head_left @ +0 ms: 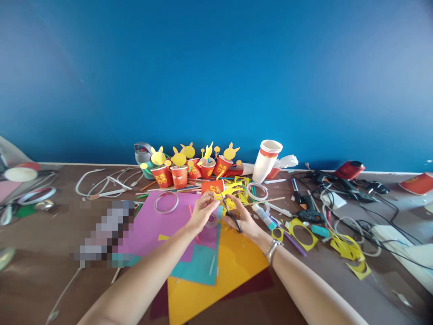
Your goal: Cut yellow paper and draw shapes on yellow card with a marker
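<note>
My right hand [242, 219] is closed on a pair of scissors [232, 212] with dark handles, their blades pointing up and left. Fingers of my left hand [204, 208] pinch a small piece of yellow paper [217, 202] beside the blades. Whether the blades touch the paper I cannot tell. Below my hands lie purple paper [162, 225], teal paper [196, 264] and orange-yellow paper [243, 257]. Just beyond, a red paper cup [212, 186] lies on its side, with yellow paper scraps [238, 193] to its right.
Several red cups [179, 177] with yellow paper heads stand along the blue wall. A white cup stack [266, 160] rises right of them. Rightward lie a glue gun [308, 210], cables [358, 225] and a cut-out yellow sheet [302, 234]. White cable [108, 183] coils at left.
</note>
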Demonstrator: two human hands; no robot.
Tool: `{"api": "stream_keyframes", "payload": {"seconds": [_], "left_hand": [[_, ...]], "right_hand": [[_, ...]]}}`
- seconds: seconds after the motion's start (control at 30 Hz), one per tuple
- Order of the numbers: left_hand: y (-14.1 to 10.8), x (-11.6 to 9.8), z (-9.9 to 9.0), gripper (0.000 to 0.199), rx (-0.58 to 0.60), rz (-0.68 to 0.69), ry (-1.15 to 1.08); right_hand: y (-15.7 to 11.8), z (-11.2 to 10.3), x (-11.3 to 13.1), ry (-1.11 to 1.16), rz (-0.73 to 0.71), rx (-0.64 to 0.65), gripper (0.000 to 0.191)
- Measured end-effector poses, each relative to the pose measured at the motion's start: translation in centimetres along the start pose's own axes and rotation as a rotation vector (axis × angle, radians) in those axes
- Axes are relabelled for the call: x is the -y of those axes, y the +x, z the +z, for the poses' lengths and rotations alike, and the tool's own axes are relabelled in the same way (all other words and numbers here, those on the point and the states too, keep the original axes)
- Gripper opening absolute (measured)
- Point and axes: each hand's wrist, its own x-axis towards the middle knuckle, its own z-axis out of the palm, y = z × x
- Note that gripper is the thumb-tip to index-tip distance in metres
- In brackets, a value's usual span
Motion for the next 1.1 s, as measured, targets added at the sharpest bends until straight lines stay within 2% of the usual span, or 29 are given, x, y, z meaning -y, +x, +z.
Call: {"api": "stream_keyframes", "payload": {"seconds": [0.5,1.1], "left_hand": [[-0.01,-0.63,0.13,0.025,0.015,-0.006,-0.003],[0.23,-0.74,-0.17,0.024,-0.003,0.031,0.054]], "right_hand": [[-0.01,-0.14,0.1,0.008,-0.049,0.021,0.078],[0.26,-0.5,0.16,-0.018,-0.041,0.034,0.077]]}}
